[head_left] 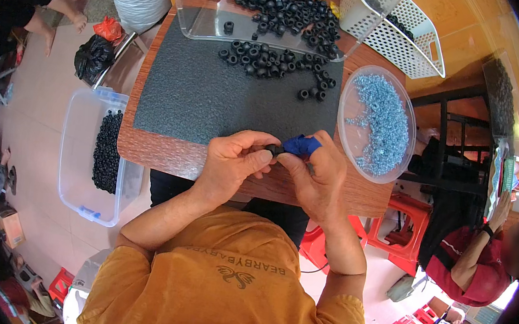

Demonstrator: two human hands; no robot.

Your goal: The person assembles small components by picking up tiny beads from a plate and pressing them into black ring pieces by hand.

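Over the table's near edge, my left hand [229, 162] pinches a small round black part [273, 150] between thumb and fingers. My right hand [321, 180] meets it from the other side, its thumb and index finger closed at the part; what it grips there is too small to make out. A blue wrap [301, 145] covers the end of my right index finger. Beyond my hands lies a dark grey mat [215, 103]. Loose black round parts with holes [264, 61] are heaped at its far side, some inside a clear tray [191, 31].
On the right of the wooden table [357, 194], a round clear dish [345, 142] holds many tiny blue pieces. A white perforated basket [417, 55] stands behind it. Left on the floor, a clear bin [76, 162] contains black parts. Red stools [405, 225] and a seated person are at right.
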